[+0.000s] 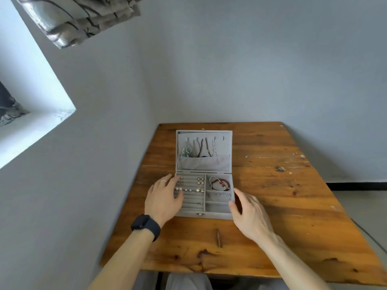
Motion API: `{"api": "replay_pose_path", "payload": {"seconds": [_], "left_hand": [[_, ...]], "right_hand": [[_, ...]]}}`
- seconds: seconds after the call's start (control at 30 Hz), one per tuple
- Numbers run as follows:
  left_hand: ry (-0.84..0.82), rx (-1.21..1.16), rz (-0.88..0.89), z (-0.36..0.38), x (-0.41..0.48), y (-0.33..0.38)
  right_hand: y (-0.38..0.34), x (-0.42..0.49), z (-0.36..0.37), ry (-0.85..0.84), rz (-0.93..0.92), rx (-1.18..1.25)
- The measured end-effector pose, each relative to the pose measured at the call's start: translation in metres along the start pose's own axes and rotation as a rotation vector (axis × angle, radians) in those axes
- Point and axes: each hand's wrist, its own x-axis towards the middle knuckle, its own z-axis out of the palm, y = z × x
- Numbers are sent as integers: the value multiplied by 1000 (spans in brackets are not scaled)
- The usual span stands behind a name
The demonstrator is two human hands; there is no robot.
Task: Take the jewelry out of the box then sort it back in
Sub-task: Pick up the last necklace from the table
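Observation:
An open grey velvet jewelry box (pixel 204 215) lies on the wooden table (pixel 282 216). Its lid (pixel 225 143) stands up with several necklaces (pixel 204 148) hanging on hooks. Earrings (pixel 198 186) sit in the ring-roll rows on the left. A red bead bracelet (pixel 222 183) and a silver bangle (pixel 222 195) lie in the right compartments. My left hand (pixel 164 197) rests with relaxed fingers over the box's left edge, touching the rows. My right hand (pixel 249 212) hovers with spread fingers at the box's right side, holding nothing.
Thin silver chains (pixel 289 159) and a small dark piece (pixel 280 169) lie on the table to the right of the box. A dark knot or sliver (pixel 218 237) marks the wood near the front. Walls close in behind and at left.

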Motion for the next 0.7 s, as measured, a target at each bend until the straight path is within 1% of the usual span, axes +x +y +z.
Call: {"api": "replay_pose_path", "payload": {"seconds": [0.07, 0.23, 0.33, 0.47, 0.6, 0.7], "left_hand": [[-5, -114, -41, -2, 12, -6], [-80, -567, -259, -7, 60, -11], [-95, -746, -354, -11, 90, -9], [-114, -924, -390, -22, 125, -1], [-122, -985, -374, -28, 148, 2], [-85, -1030, -371, -27, 158, 2]], "right_hand": [[2, 7, 5, 0, 0, 12], [9, 7, 16, 73, -37, 4], [12, 7, 20, 111, -54, -8], [12, 9, 21, 132, -73, -25], [10, 9, 22, 128, -68, -19], [10, 9, 21, 124, -67, -8]]}}
